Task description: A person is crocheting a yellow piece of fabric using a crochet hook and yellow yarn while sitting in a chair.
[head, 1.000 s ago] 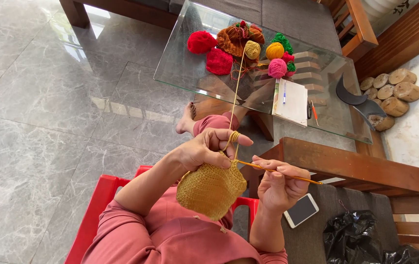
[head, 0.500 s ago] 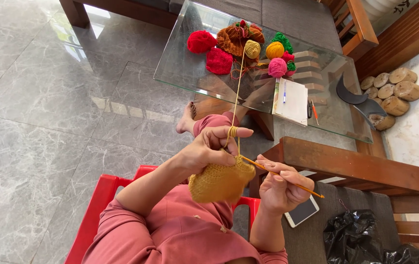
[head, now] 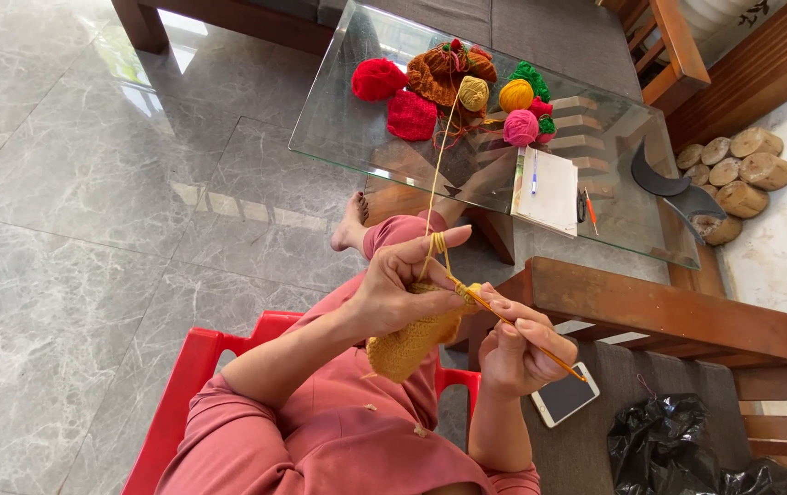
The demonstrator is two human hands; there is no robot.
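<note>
1. Head view, the work itself: my left hand (head: 403,293) is curled shut around the upper edge of the mustard-yellow crocheted piece (head: 409,341), with the working yarn (head: 434,174) wrapped over my raised forefinger
2. My right hand (head: 520,353) is closed in a pencil-like grip on the crochet hook (head: 540,346), whose tip sits at the rim of the piece, just where the two hands meet
3. How far along, as I judge it: a rounded, pouch-like body of fabric already hangs below my left hand over my lap, so a good part is worked; the yarn is uncut and runs taut up to the pale yellow ball (head: 473,92), so the rim is open and the stitching is not finished
4. Where the supply lies: that ball rests on the glass table (head: 338,137) among red, orange, pink and green balls and a brown crocheted piece (head: 439,73), well apart from my hands
5. Edges and room: the table's near edge and a wooden bench arm (head: 669,312) stand close ahead and to my right; a phone (head: 565,394) lies just beside my right elbow, a black bag (head: 678,449) beyond it
6. To my left the marble floor (head: 72,229) gives open room; the red chair (head: 182,394) bounds me below
</note>
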